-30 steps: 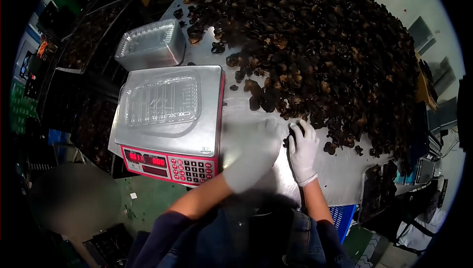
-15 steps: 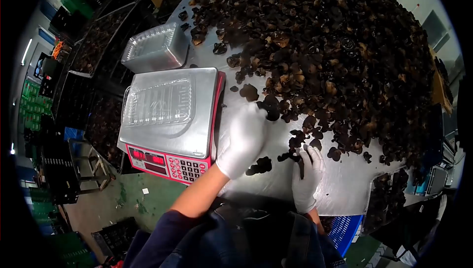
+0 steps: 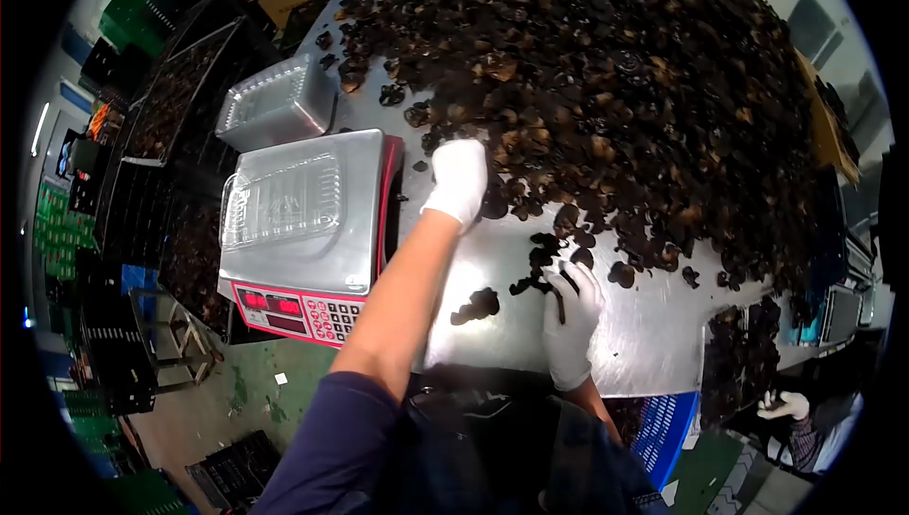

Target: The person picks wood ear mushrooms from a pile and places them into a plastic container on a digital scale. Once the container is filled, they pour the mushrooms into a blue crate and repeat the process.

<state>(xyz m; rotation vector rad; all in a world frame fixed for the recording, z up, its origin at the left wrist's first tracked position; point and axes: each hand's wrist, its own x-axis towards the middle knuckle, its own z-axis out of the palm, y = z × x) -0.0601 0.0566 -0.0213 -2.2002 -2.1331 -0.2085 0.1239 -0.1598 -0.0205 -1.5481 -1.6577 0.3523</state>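
A large heap of dark brown wood ear mushrooms (image 3: 587,98) covers the far side of the metal table (image 3: 502,345). My left hand (image 3: 459,177), in a white glove, reaches to the heap's near edge. Its fingers curl down out of sight, and what they hold is hidden. Nearer my body, my right hand (image 3: 574,326), also gloved, has bent fingers around a dark mushroom piece (image 3: 561,307). Several loose pieces lie just beyond its fingertips. A small cluster of mushrooms (image 3: 476,306) rests on bare metal between the two arms.
Left of my arm stands a red-sided scale (image 3: 365,231) with a clear plastic tray (image 3: 289,203) on its plate. Behind it are stacked clear containers (image 3: 279,98). A blue crate (image 3: 663,435) sits below the table edge. Another person's gloved hand (image 3: 783,406) shows at lower right.
My left hand has moved forward, away from my body, to the heap's edge, straightening the arm. My right hand stays by the loose pieces. The view has shifted slightly, and another person's hand shows more clearly.
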